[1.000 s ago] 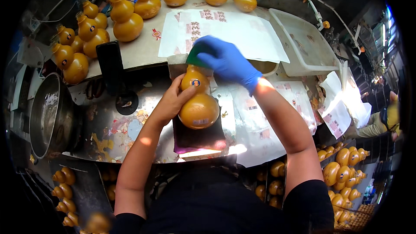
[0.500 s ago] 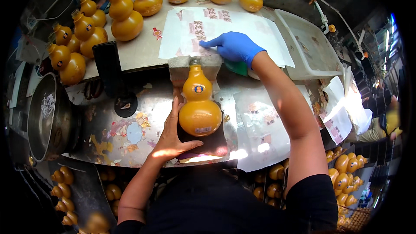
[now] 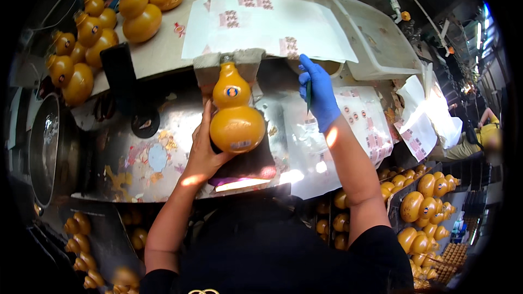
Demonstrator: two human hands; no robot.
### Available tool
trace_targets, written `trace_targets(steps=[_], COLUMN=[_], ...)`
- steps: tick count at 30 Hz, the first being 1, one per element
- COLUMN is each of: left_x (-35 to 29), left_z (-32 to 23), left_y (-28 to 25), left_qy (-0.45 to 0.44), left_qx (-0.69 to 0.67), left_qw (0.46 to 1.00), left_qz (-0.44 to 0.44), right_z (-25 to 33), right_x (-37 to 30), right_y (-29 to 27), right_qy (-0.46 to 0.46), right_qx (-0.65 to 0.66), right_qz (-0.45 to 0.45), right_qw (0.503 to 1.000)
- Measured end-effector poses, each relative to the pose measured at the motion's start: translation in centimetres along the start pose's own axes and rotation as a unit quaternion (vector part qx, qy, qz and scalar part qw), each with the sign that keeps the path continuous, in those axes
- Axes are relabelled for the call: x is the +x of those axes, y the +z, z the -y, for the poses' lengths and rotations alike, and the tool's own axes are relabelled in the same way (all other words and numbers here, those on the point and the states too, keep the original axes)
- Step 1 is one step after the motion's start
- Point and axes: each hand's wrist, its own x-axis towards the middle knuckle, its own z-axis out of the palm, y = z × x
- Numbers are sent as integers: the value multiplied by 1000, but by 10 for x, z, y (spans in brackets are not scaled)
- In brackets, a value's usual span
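A glossy amber gourd-shaped bottle point(image 3: 238, 125) with a round blue-and-orange label lies tilted back, its clear neck in the notch of a grey foam block point(image 3: 207, 60). My bare left hand point(image 3: 206, 149) is curved round its left side and underside, steadying it. My right hand point(image 3: 318, 90), in a blue glove, is to the right of the bottle neck, fingers curled round a thin green flat tool point(image 3: 309, 96). At its fingertips is a small strip of red printed decal point(image 3: 289, 47), just over the front edge of the white decal sheet point(image 3: 272, 22).
Several amber gourd bottles point(image 3: 141, 22) stand along the back and left. A phone on a stand point(image 3: 117, 71) and a metal basin point(image 3: 43, 147) are at left. A translucent tray point(image 3: 376, 43) sits back right; printed clear sheets point(image 3: 354, 114) lie at right. More bottles point(image 3: 430, 207) fill racks below.
My right hand has drawn back toward me and right from the decal sheet, a decal strip moving with its fingertips. My left hand stays on the bottle. The whole view has shifted slightly.
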Motion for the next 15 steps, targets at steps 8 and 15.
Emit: trace_targets(steps=[8, 15], left_x=[3, 3], left_z=[1, 1], left_y=[1, 2], left_qy=[49, 38], left_qx=[33, 14], left_qw=[998, 999], left_qz=[-12, -10], right_z=[-10, -9], right_x=[24, 19], right_y=[27, 21], right_qy=[49, 45], right_qx=[98, 63], right_qz=[11, 23], right_qw=[994, 997])
